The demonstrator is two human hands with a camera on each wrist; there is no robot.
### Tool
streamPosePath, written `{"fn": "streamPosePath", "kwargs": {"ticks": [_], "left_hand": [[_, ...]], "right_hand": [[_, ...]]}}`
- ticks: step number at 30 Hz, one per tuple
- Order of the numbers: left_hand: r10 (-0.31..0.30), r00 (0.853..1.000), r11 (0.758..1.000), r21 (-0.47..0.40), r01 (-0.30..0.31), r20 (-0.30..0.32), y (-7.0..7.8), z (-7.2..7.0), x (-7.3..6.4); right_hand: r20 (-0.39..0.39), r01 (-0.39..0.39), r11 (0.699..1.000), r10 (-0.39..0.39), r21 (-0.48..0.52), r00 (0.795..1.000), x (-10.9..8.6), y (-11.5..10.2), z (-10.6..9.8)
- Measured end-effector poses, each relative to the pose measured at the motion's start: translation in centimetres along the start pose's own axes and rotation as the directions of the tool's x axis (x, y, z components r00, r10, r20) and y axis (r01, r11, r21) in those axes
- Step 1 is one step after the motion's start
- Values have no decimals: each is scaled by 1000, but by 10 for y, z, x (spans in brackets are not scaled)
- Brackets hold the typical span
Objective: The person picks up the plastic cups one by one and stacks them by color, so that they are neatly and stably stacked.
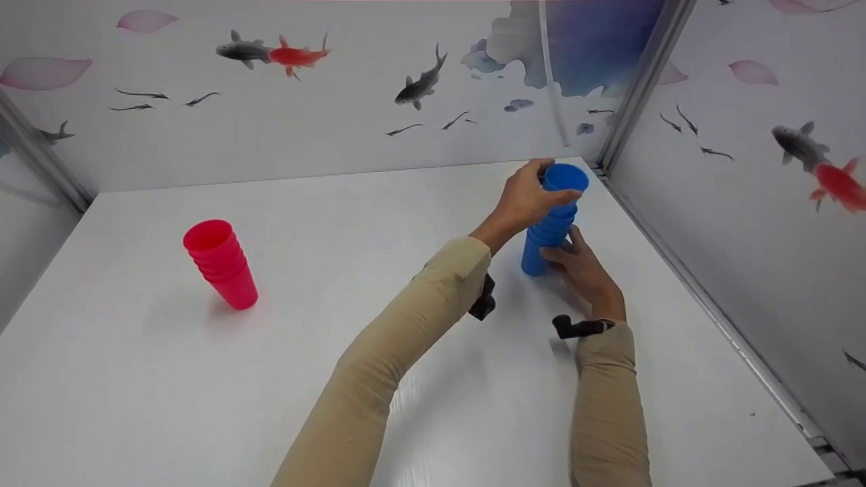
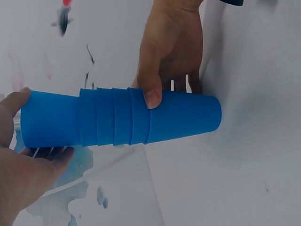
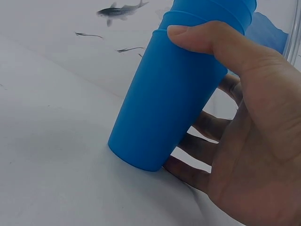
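A stack of nested blue cups [image 1: 534, 260] stands on the right side of the white table. My left hand [image 1: 524, 199] grips the topmost blue cup [image 2: 51, 120] near its rim, thumb on one side and fingers on the other. That cup sits higher than the even spacing of the rims below it, its lower part still inside the stack. Lower down, my right hand [image 1: 585, 270] holds the bottom blue cup [image 3: 160, 103]. Its thumb lies just below the cup's rim and its fingers wrap behind, as the right wrist view shows.
A stack of nested red cups [image 1: 233, 277] stands upright at the left of the table [image 1: 304, 352]. Behind is a wall [image 1: 352, 128] printed with fish, and another panel [image 1: 731, 216] runs along the right edge, near the blue stack.
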State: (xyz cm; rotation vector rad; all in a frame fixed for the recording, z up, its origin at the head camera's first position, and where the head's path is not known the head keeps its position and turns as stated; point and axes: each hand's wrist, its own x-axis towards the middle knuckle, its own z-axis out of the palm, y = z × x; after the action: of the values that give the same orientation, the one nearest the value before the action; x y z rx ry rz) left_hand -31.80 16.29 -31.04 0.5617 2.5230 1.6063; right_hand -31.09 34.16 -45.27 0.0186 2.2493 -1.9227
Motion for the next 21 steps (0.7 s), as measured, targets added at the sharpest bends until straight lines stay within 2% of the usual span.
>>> {"fn": "streamPosePath", "kwargs": {"ticks": [6, 11, 17, 21], "left_hand": [[-35, 999, 999, 13, 35, 18, -12, -1, -1], [-43, 999, 999, 9, 43, 12, -21, -7, -2], [-36, 999, 999, 5, 36, -11, -39, -25, -7], [-40, 999, 999, 22, 41, -36, -53, -43, -10]], "right_hand": [[29, 16, 998, -18, 61, 999, 2, 0, 0], [21, -2, 998, 1, 57, 1000, 5, 1, -2], [15, -8, 1000, 8, 14, 1000, 7, -2, -5], [33, 34, 999, -33, -22, 999, 1, -10, -11]]}}
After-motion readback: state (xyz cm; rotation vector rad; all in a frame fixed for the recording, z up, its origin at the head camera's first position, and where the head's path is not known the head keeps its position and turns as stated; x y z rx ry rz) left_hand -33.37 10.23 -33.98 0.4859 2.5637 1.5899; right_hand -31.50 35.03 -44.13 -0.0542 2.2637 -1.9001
